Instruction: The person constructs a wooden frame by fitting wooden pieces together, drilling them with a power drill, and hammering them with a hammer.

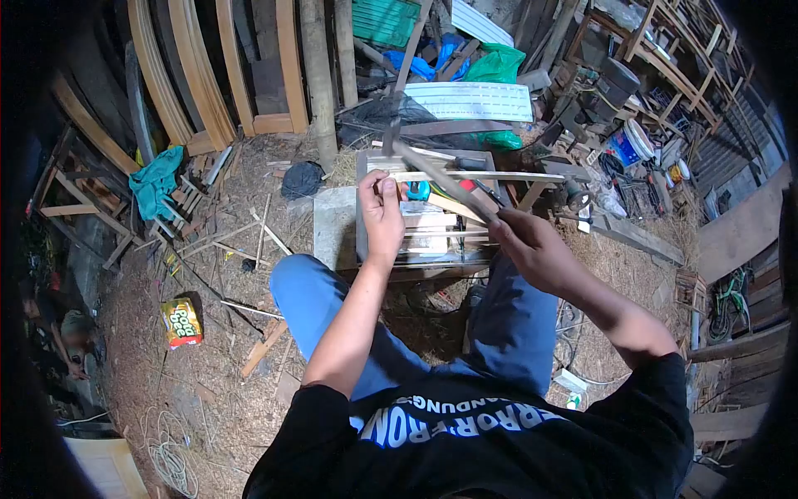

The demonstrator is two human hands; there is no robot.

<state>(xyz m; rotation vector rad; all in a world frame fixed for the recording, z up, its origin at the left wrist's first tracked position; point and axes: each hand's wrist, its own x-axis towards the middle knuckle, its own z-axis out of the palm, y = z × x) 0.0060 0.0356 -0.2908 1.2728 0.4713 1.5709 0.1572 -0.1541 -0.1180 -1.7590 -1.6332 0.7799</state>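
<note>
Since the wooden strip [517, 176] looks light, the left hand [383, 214] aptly pinches its end. The right hand [529, 247] grips a hammer [461, 193].

Wood strips [428, 221] lie on the bench [362, 241], a snack packet [182, 322] left of it.

Yellow-red packet [182, 323] on the floor reads "Pota Bee". Black T-shirt [474, 453]: white lettering, "FROM" and "...ANDUNG" legible, rest creased. White-blue bucket [630, 145]: label too small.
</note>
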